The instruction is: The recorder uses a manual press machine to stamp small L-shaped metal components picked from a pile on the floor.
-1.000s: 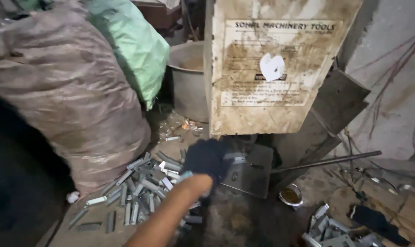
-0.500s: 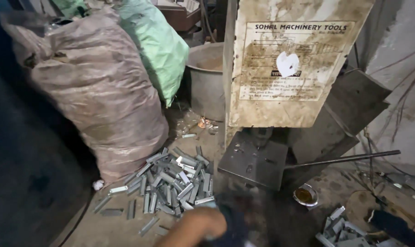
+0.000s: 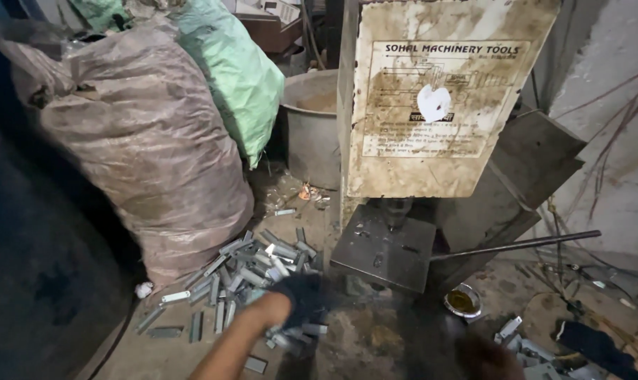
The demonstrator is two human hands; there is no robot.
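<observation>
My left hand (image 3: 301,299), in a dark glove, reaches down onto the near edge of a pile of small flat grey metal pieces (image 3: 252,267) on the dirty floor. The fingers curl over the pieces, and the glove hides whether any are gripped. My bare forearm comes in from the bottom edge. A dark blurred shape at the bottom right looks like my gloved right hand (image 3: 486,357), close to more metal pieces (image 3: 509,329). Just right of the pile is the press machine's flat steel bed (image 3: 382,246).
The machine's stained front panel (image 3: 438,112) rises above the bed, and a long metal lever (image 3: 516,244) sticks out to the right. A full brown sack (image 3: 136,141) and a green sack (image 3: 234,70) stand on the left, a grey tub (image 3: 312,127) behind. A small oil cup (image 3: 462,301) sits on the floor.
My left hand was up by the pile and bed, drew back toward the bottom edge, and now rests on the pile's near side. The view has shifted slightly.
</observation>
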